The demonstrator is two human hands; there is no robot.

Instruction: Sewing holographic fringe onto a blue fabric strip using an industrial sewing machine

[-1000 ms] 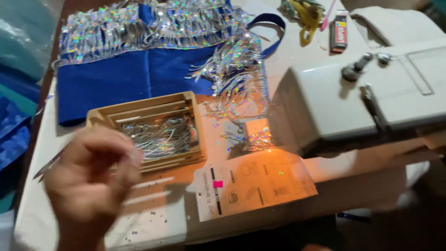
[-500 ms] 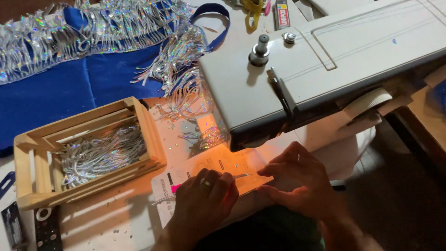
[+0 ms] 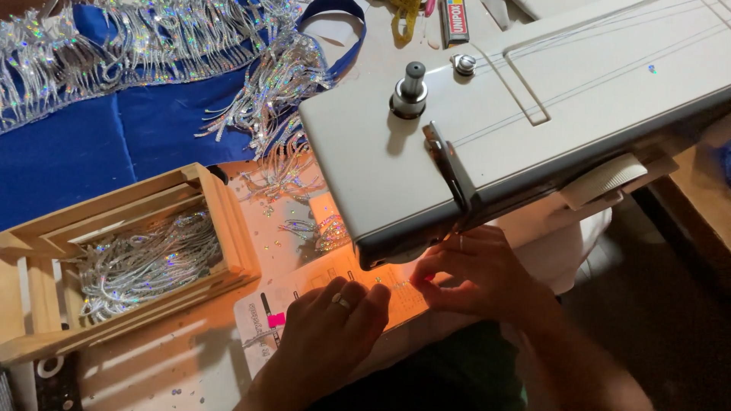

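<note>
A white sewing machine [image 3: 518, 106] fills the upper right, and its lamp throws orange light on the bed below its head. My right hand [image 3: 476, 270] is under the head by the needle, fingertips pinched together; what they pinch is too small to tell. My left hand [image 3: 335, 320], with a ring on one finger, rests with curled fingers on the lit white guide plate [image 3: 263, 323], which has a pink marker. Silver sequin fringe [image 3: 293, 164] trails from blue fabric [image 3: 91, 144] toward the needle area.
A wooden slatted crate [image 3: 217, 221] holding several silver fringe strands stands at the left. More fringe lies across the blue fabric at the top. A small tube and yellow-handled scissors [image 3: 403, 15] lie behind the machine. A dark floor gap is at the right.
The view has shifted down and closer to the machine head. My left hand left the area in front of the crate and came onto the plate; my right hand came in and moved under the head.
</note>
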